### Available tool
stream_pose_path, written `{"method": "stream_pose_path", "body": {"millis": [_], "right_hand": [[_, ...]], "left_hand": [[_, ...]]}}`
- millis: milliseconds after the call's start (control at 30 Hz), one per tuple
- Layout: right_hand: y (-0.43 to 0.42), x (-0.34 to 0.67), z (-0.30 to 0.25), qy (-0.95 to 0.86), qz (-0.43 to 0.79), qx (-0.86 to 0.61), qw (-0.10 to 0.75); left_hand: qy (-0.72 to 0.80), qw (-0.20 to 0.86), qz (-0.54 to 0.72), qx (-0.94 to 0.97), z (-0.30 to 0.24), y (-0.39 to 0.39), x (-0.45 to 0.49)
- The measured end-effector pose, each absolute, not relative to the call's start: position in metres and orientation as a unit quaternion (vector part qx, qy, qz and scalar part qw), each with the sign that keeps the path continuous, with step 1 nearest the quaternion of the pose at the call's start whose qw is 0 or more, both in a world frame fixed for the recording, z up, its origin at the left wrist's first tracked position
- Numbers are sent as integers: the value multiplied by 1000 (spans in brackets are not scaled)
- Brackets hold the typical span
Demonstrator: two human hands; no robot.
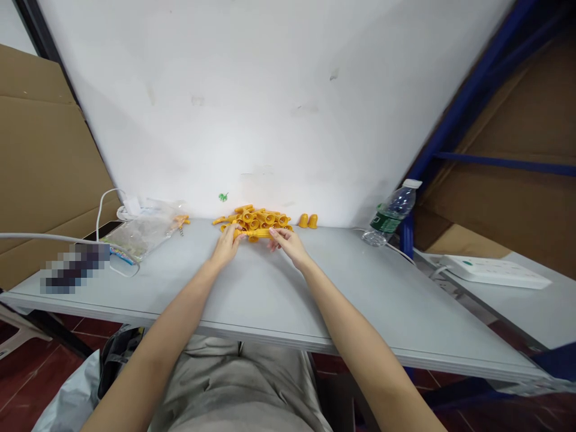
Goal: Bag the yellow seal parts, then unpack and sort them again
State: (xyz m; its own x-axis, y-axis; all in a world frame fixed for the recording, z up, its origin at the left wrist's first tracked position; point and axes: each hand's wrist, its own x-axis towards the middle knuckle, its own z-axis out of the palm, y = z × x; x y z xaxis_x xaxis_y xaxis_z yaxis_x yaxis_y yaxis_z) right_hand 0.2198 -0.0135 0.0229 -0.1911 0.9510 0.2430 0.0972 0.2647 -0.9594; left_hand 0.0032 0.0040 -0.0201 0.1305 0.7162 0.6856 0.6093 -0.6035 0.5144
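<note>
Two bare hands meet over the middle of the desk [270, 300], with a long yellow piece [257, 234] stretched level between them. The left hand [226, 245] has its fingers clamped on the left end of that piece; the right hand [288, 245] pinches the other end between thumb and fingers. Just behind the hands, near the foot of the white wall [270, 120], lies a heap of yellow pieces [256, 219], several turning hollow, cup-like mouths forward. To the right of the heap, a pair of yellow caps [308, 221] stands side by side, near the wall.

Off to the left, well apart from the hands, are a clear plastic bag [146, 228] and, at its right edge, a small orange-yellow piece [182, 221]. Toward the right end, a green-labelled plastic bottle [389, 217] tilts to the right. Beyond it, a white power strip [495, 271] rests on another grey surface [535, 315].
</note>
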Motion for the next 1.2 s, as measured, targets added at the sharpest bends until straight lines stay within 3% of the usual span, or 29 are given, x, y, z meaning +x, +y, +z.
{"method": "stream_pose_path", "body": {"millis": [267,500,767,1033,1200], "right_hand": [[-16,223,25,-656,471,-372,457],[-15,219,24,-636,459,-439,439],[-19,226,30,-658,475,-364,458],[-24,213,30,-612,470,-402,492],[-24,212,32,-592,484,-451,460]], "left_hand": [[456,58,497,736,-22,3,4],[448,60,501,738,-20,1,6],[453,59,495,739,-15,-2,5],[451,31,494,743,-12,-9,10],[452,17,494,743,-13,-8,11]]}}
